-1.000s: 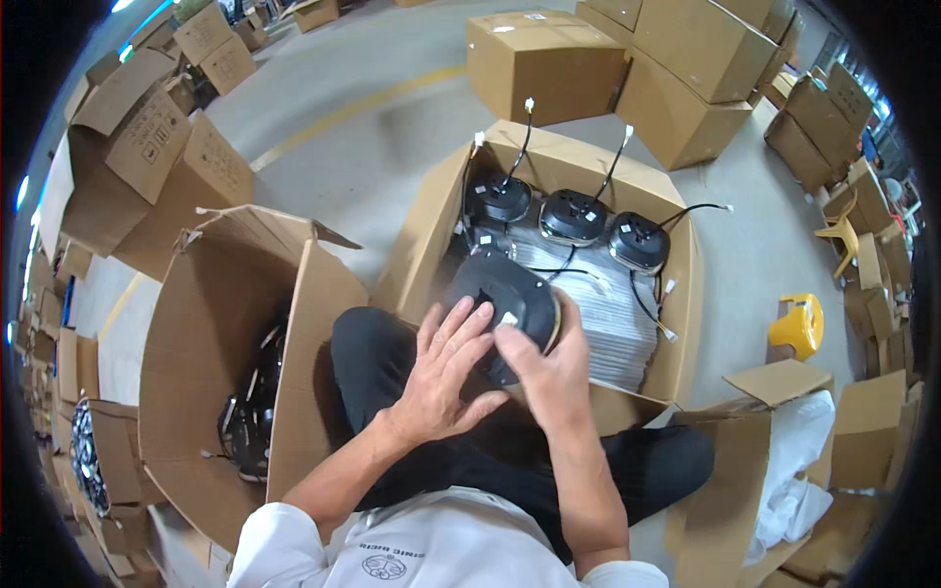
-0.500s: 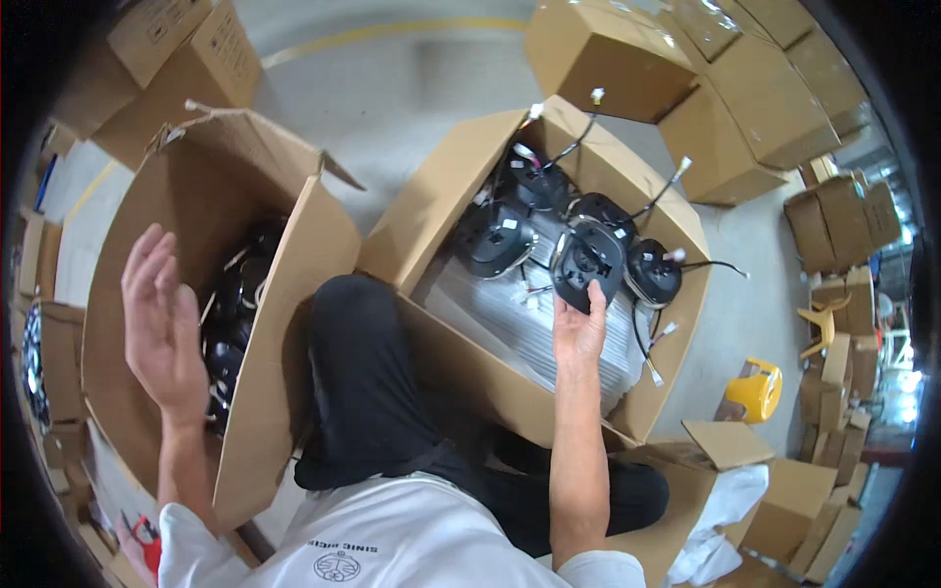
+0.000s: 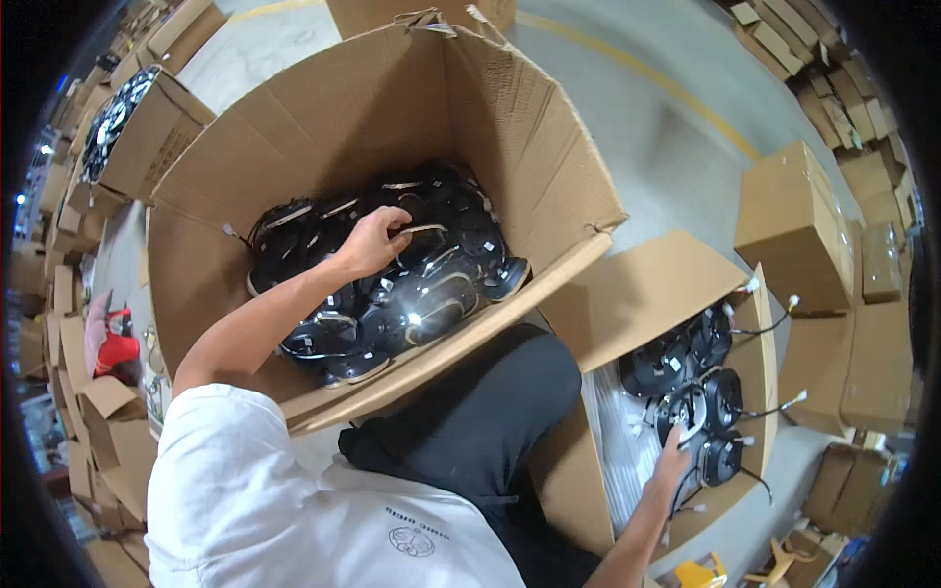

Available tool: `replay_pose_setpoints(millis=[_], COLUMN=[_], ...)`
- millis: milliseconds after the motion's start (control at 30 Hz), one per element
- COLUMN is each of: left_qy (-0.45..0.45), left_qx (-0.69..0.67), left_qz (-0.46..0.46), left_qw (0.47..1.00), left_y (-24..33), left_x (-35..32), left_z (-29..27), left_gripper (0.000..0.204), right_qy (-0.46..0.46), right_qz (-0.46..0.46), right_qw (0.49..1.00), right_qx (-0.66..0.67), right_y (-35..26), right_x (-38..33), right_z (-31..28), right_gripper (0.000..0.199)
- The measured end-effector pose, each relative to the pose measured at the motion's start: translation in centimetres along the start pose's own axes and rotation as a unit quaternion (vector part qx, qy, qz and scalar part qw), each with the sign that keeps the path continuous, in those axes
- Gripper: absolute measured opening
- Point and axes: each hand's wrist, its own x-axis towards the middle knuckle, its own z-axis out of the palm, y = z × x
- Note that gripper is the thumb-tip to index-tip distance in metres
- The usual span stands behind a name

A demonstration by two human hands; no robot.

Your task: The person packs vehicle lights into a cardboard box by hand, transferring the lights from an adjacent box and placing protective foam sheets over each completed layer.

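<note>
My left hand point(image 3: 371, 243) reaches down into the large left carton point(image 3: 294, 127). Its fingers are closed at the edge of a black rounded housing point(image 3: 423, 235) with a pale rim. Around it lies a heap of similar glossy black housings point(image 3: 431, 304). In the smaller right carton point(image 3: 647, 294), my right hand point(image 3: 670, 459) grips a black oval housing point(image 3: 678, 410) with a light curved rim, the fingers partly hidden beneath it. Several black housings point(image 3: 723, 392) with wires and white plugs lie beside that hand, along the far wall.
Inside the right carton, clear wrapping point(image 3: 618, 421) lines the near side. Closed cartons point(image 3: 799, 225) stand to the right, and a carton of black parts point(image 3: 137, 127) stands at far left. A yellow plastic object point(image 3: 701, 570) sits on the floor at lower right.
The view has swung left. My left hand has dropped from above the left carton onto a housing in the heap. My right hand still holds its housing, which is now tilted.
</note>
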Motion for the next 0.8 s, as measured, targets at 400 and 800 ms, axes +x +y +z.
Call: replay_pose_setpoints(millis=[400, 800], left_qy=[-0.169, -0.124], left_qx=[0.191, -0.302], left_qz=[-0.051, 0.048], left_qw=[0.966, 0.944], left_y=[-11.4, 6.2], left_x=[15.4, 7.3], left_z=[19.8, -8.6], left_gripper=[0.078, 0.05], right_qy=[0.064, -0.206], right_qz=[-0.495, -0.553], right_qw=[0.638, 0.781], right_qx=[-0.586, -0.203], right_y=[0.8, -9.1], right_x=[-2.4, -22.7], right_z=[9.9, 14.0], right_gripper=[0.097, 0.047])
